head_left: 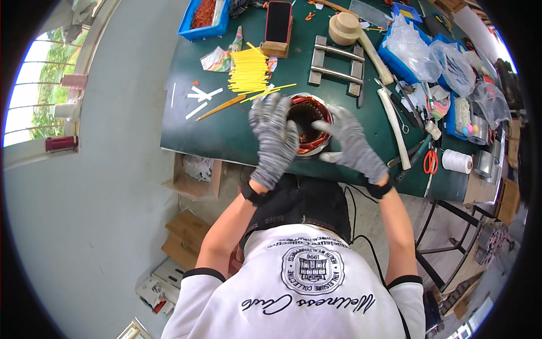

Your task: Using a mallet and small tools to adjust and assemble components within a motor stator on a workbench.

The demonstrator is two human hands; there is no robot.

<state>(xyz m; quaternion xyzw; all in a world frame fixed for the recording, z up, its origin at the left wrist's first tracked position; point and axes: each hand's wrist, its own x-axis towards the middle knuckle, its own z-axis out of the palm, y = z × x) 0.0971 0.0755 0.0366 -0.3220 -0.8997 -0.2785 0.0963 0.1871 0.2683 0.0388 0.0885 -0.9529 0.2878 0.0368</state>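
Two hands in grey knit gloves flank one ring-shaped coil part. The left hand (274, 138) lies along its left side, fingers close together, thumb over the rim; whether they grip it, I cannot tell. The right hand (351, 141) has its fingers spread wide, one over the opening, the thumb by the near right side; nothing is closed between them.

The coil part (310, 150) stands on the worktop (214, 134) near its front edge: a pale outer wall, glossy red-copper wire bundled around the inside, a dark hollow middle.

Just beyond it lies one bundle of yellow sticks (248, 70), too many to count, a few loose at its near end. Left of these are one pointed brown tool (221, 107) and several white strips (204, 96). Farther off are one phone (278, 22) and one metal frame (337, 65) with two crossbars. At right lie one long white curved piece (394, 127), one pair of red-handled scissors (431, 162) and one white spool (456, 161).

Bare green surface runs from the left hand to the left edge; a narrower bare strip separates the right hand from the curved piece.
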